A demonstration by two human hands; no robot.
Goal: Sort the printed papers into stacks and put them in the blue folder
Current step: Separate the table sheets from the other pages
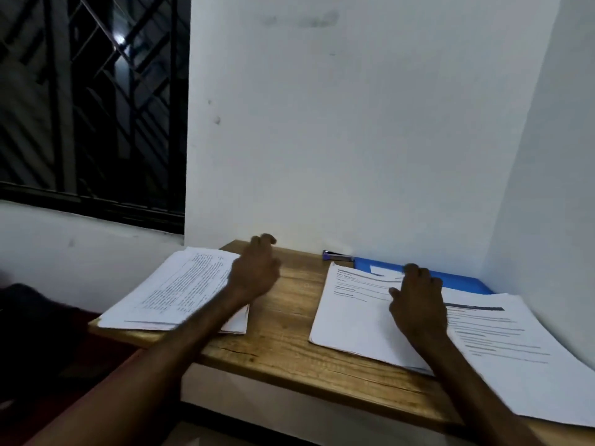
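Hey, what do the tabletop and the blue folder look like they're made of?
The tabletop looks like wood with a matte finish: brown grain lines and a dark crack run along it; it could be a laminate. The blue folder is probably plastic: smooth, evenly coloured, slightly glossy, though the blur leaves that open.

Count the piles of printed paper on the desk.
3. Left pile by the left hand, middle pile under the right hand, right pile at the desk's far right. More may hide under the blue folder.

Left hand (254,273) forward, fingers loosely curled; right hand (418,300) palm down, fingers spread.
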